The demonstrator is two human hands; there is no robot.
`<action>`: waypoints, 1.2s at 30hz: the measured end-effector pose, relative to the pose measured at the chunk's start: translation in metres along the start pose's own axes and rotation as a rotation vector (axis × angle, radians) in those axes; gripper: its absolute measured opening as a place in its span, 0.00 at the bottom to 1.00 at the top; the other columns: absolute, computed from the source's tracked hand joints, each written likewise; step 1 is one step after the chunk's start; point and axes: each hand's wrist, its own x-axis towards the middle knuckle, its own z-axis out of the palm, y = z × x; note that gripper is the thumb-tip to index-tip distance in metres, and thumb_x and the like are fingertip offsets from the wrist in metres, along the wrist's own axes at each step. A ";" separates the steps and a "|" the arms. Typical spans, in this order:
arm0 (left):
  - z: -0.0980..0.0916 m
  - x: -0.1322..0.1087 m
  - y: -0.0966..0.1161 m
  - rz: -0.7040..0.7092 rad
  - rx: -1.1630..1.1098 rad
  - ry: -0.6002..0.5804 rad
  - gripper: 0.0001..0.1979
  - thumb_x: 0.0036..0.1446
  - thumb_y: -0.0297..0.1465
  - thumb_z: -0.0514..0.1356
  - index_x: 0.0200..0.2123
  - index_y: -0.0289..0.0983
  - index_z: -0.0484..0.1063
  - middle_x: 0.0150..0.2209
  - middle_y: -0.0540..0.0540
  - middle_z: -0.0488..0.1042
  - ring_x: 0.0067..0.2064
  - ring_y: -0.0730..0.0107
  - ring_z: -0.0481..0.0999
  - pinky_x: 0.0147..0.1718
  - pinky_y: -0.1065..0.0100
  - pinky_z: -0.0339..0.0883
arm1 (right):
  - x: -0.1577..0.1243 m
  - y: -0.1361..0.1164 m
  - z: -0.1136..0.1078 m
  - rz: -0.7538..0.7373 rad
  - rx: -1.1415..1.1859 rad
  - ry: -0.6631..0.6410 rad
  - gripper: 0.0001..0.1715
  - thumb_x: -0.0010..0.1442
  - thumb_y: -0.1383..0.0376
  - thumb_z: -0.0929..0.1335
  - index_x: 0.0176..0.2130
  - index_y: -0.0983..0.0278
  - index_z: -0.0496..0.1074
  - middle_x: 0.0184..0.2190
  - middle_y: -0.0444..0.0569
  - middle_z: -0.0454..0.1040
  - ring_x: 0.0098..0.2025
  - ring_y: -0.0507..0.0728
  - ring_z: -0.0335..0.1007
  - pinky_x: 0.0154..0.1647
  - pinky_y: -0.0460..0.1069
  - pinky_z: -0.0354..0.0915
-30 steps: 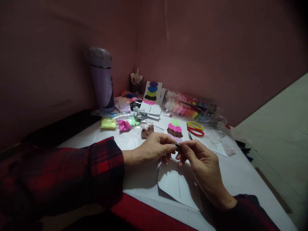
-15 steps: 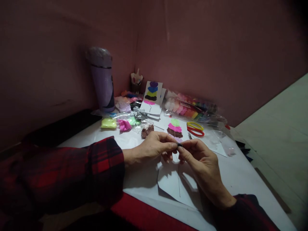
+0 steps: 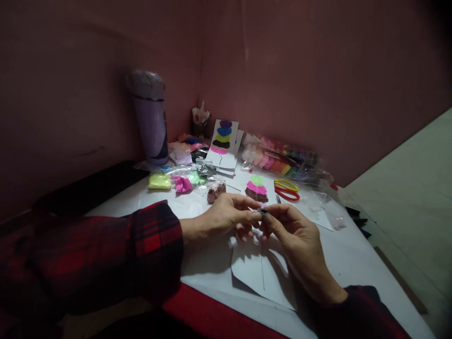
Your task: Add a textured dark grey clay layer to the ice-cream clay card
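Both hands meet over the paper and pinch a small piece of black clay [image 3: 262, 211] between their fingertips. My left hand [image 3: 229, 214] comes in from the left, thumb and forefinger closed on one side of the piece. From the right, my right hand [image 3: 296, 240] grips its other side, also with thumb and forefinger. Beneath them lies a white sheet [image 3: 247, 268] with a thin drawn line. At its upper part are stacked bands of green, pink and brown clay [image 3: 256, 186]; the hands partly hide the lowest band.
Yellow- and red-handled scissors [image 3: 287, 189] lie right of the sheet. Clay packs, yellow [image 3: 159, 181], pink [image 3: 182, 184] and brown [image 3: 216, 192], sit to the left. Behind stand a purple tumbler [image 3: 151, 122], a card with coloured bands [image 3: 223, 141] and bagged clay [image 3: 271, 157].
The fingertips have shifted slightly around the black clay, and it looks more spread out between them. Nothing else on the table has moved.
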 end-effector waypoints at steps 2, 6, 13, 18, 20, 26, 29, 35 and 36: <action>0.000 0.000 0.000 0.034 0.026 -0.003 0.12 0.48 0.30 0.67 0.34 0.27 0.74 0.23 0.46 0.74 0.18 0.77 0.70 0.17 0.74 0.64 | -0.003 -0.001 0.001 -0.049 -0.025 -0.051 0.08 0.57 0.62 0.72 0.37 0.63 0.74 0.27 0.45 0.75 0.26 0.53 0.72 0.24 0.47 0.71; -0.002 0.001 -0.002 0.074 0.048 -0.026 0.14 0.46 0.34 0.69 0.31 0.30 0.72 0.22 0.47 0.73 0.19 0.75 0.69 0.15 0.74 0.64 | -0.007 0.005 0.000 -0.133 -0.099 -0.041 0.09 0.58 0.64 0.71 0.41 0.60 0.73 0.33 0.46 0.78 0.32 0.54 0.75 0.27 0.47 0.72; -0.001 0.002 -0.003 0.072 0.092 -0.072 0.21 0.47 0.45 0.67 0.26 0.30 0.72 0.21 0.47 0.72 0.19 0.76 0.69 0.16 0.74 0.64 | -0.005 0.013 -0.004 -0.250 -0.260 0.018 0.04 0.58 0.66 0.72 0.37 0.60 0.73 0.26 0.41 0.75 0.25 0.50 0.72 0.24 0.44 0.70; 0.001 0.000 0.000 0.060 0.079 -0.045 0.21 0.44 0.44 0.69 0.27 0.30 0.73 0.24 0.45 0.73 0.20 0.75 0.70 0.16 0.73 0.65 | -0.005 0.009 -0.005 -0.378 -0.356 -0.011 0.05 0.59 0.67 0.71 0.38 0.61 0.75 0.30 0.43 0.75 0.27 0.51 0.71 0.27 0.46 0.70; 0.002 0.000 0.000 0.049 0.058 -0.037 0.18 0.44 0.40 0.70 0.28 0.30 0.73 0.23 0.46 0.73 0.20 0.74 0.71 0.16 0.72 0.66 | -0.006 0.008 -0.004 -0.383 -0.368 -0.021 0.04 0.59 0.67 0.71 0.38 0.61 0.74 0.29 0.43 0.75 0.27 0.51 0.72 0.29 0.47 0.70; 0.003 0.001 -0.001 0.026 -0.007 0.013 0.10 0.46 0.28 0.67 0.33 0.30 0.73 0.19 0.47 0.73 0.18 0.73 0.71 0.18 0.73 0.66 | -0.008 0.005 -0.002 -0.254 -0.232 -0.002 0.05 0.58 0.66 0.72 0.37 0.63 0.73 0.27 0.43 0.74 0.26 0.51 0.71 0.26 0.46 0.69; 0.003 0.001 -0.001 0.048 -0.018 0.038 0.07 0.47 0.26 0.65 0.31 0.29 0.73 0.20 0.47 0.73 0.18 0.75 0.70 0.18 0.73 0.66 | -0.006 0.003 -0.002 -0.165 -0.121 -0.007 0.06 0.57 0.65 0.72 0.36 0.63 0.72 0.26 0.43 0.74 0.24 0.50 0.70 0.24 0.46 0.69; -0.001 0.002 -0.004 0.108 -0.070 0.052 0.09 0.48 0.28 0.66 0.32 0.30 0.72 0.25 0.47 0.75 0.19 0.76 0.71 0.19 0.71 0.67 | 0.000 0.005 -0.001 -0.061 0.017 -0.030 0.09 0.55 0.63 0.73 0.36 0.63 0.73 0.24 0.43 0.74 0.24 0.51 0.70 0.24 0.46 0.71; -0.002 0.002 -0.004 0.114 -0.077 0.036 0.10 0.47 0.29 0.67 0.32 0.30 0.72 0.25 0.47 0.75 0.20 0.76 0.71 0.19 0.72 0.67 | 0.000 0.005 -0.002 -0.050 0.024 -0.032 0.10 0.55 0.64 0.74 0.37 0.63 0.73 0.25 0.43 0.74 0.25 0.51 0.71 0.24 0.46 0.71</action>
